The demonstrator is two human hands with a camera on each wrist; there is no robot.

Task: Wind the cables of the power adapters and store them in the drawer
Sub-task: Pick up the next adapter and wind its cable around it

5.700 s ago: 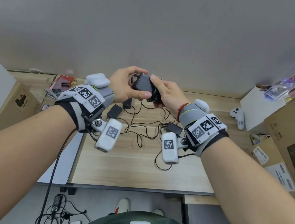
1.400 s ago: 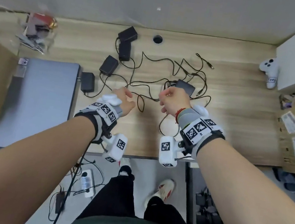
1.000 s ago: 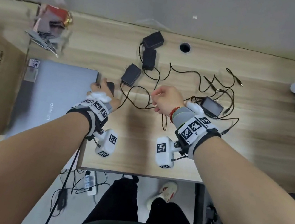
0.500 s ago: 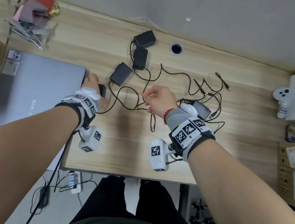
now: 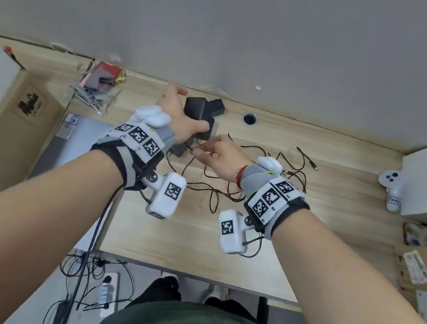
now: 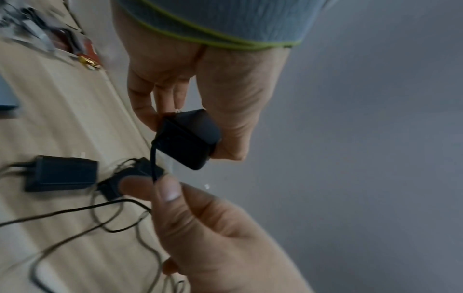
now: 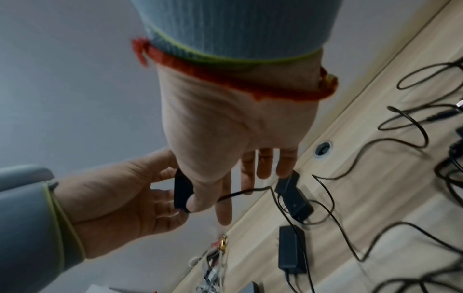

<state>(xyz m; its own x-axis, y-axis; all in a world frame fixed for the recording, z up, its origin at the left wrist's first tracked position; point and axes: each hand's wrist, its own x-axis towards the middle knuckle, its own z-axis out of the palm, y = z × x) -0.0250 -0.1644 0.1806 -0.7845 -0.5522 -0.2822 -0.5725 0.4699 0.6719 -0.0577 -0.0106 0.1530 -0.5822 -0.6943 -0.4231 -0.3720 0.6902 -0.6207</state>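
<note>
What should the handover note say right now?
Left hand: holds a black adapter lifted off the desk.
Right hand: pinches that adapter's cable just below the brick.
On the desk: other adapters with their cables loose and tangled.
Done: adapter picked up, cable in grip. No wound adapter or drawer in view.
Left: wind this cable, store it, then repeat for the rest.

Four small black plastic power adapters (image 5: 198, 119): one held (image 6: 188, 138), three on the desk. Two hands. One white game controller (image 5: 390, 187).
</note>
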